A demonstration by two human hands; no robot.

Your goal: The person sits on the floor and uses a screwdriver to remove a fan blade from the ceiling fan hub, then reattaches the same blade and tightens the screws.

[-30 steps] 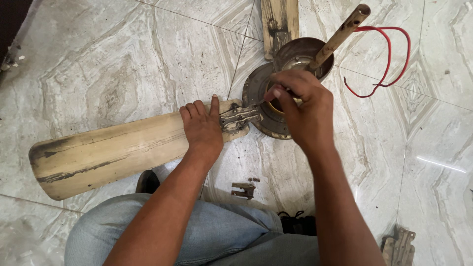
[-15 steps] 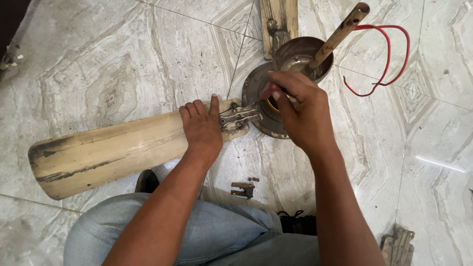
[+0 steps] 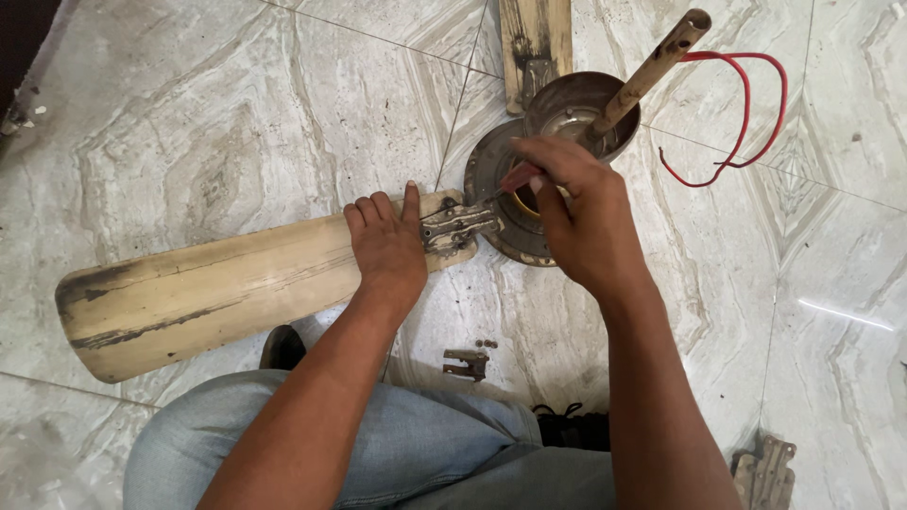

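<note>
A dirty cream fan blade (image 3: 208,293) lies on the marble floor, joined by a metal bracket (image 3: 460,227) to a round ceiling-fan motor (image 3: 510,203). My left hand (image 3: 385,247) presses flat on the blade's inner end, right beside the bracket. My right hand (image 3: 576,212) is over the motor and grips a red-handled screwdriver (image 3: 518,178) whose tip points toward the bracket. A second blade (image 3: 535,42) runs away from the motor at the top. A down rod (image 3: 652,66) sticks up out of the bowl-shaped cover (image 3: 557,104).
Red wire (image 3: 746,113) loops on the floor to the right of the rod. A loose metal bracket (image 3: 467,363) and small screws (image 3: 486,344) lie near my knee. Another bracket (image 3: 767,467) sits at the lower right. My jeans-clad legs (image 3: 406,453) fill the bottom.
My right hand has shifted slightly to the left on the motor, and the red screwdriver handle now shows between its fingers. The left hand and blade have stayed put.
</note>
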